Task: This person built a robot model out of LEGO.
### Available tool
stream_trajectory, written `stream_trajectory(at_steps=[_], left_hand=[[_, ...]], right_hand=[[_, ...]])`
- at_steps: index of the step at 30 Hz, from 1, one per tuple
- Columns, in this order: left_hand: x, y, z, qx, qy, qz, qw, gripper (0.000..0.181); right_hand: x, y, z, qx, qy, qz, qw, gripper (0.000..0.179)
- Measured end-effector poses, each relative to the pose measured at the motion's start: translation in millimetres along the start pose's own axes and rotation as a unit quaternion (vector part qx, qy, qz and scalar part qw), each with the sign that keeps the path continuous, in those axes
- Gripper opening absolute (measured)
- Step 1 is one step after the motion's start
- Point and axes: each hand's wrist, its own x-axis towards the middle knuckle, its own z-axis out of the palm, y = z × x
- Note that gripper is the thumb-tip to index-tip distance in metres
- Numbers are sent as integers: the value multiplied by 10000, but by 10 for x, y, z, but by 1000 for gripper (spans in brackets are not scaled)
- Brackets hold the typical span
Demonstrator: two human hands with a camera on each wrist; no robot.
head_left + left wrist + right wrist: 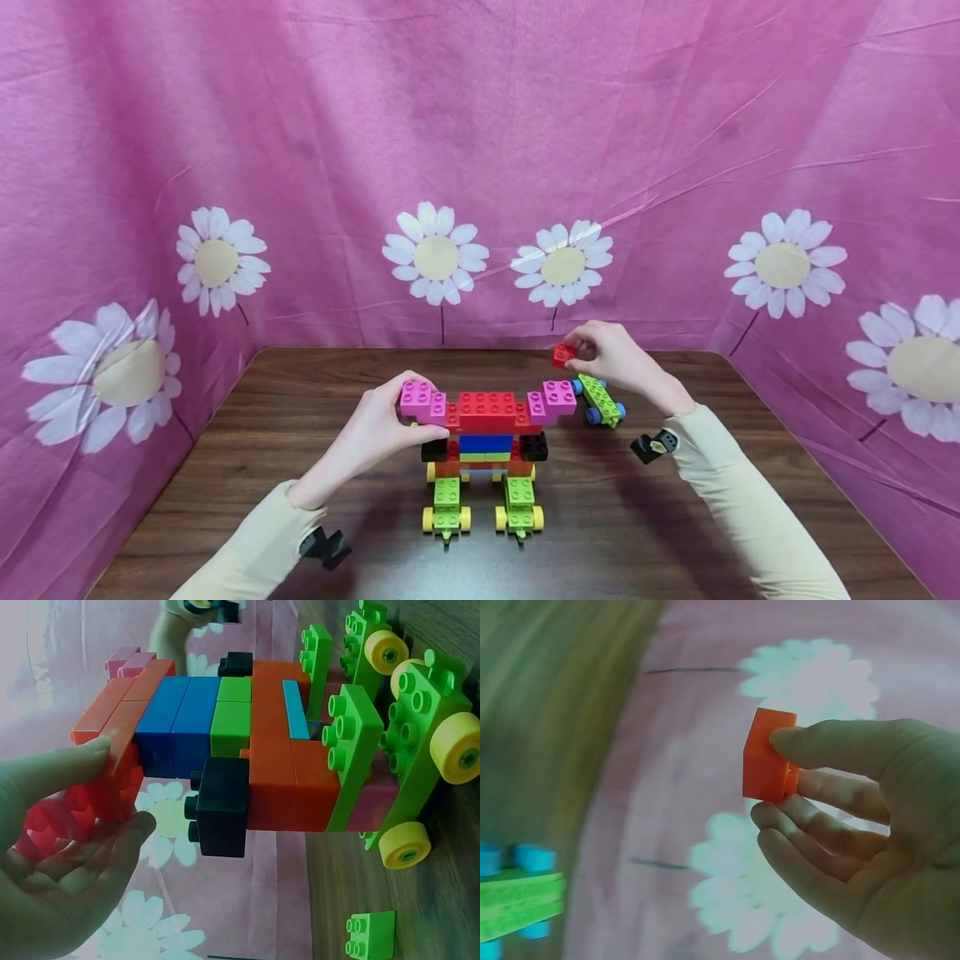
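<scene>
A tall toy-brick model stands on the table, built of red, blue, green and black bricks on green wheeled bases with yellow wheels. Stepped pink bricks top both of its ends. My left hand grips the model's upper left end, its thumb across the red bricks and its fingers curled beneath, as the left wrist view shows. Beyond the model's right end, my right hand holds a red brick up off the table. Thumb and fingertips pinch that brick, its studs turned towards the palm.
Below the right hand, a green wheeled base with blue wheels sits on the wooden table. A loose green brick lies behind the model in the left wrist view. Pink flowered cloth hangs around the table's back and sides.
</scene>
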Motion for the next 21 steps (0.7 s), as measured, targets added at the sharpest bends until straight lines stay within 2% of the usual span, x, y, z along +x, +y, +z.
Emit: stream_trajectory(at_steps=[5, 9, 16, 21], left_hand=[[35, 21, 42, 53, -30, 33, 10000, 47], [65, 37, 76, 41, -33, 51, 10000, 47], [101, 45, 125, -19, -52, 20, 10000, 47], [123, 36, 126, -91, -85, -49, 9999, 47]], right_hand=[[9, -239, -236, 196, 334, -230, 9990, 28], [24, -442, -373, 331, 427, -502, 9973, 29], [15, -742, -506, 535, 209, -805, 9951, 29], [2, -900, -519, 586, 48, -1085, 9924, 30]])
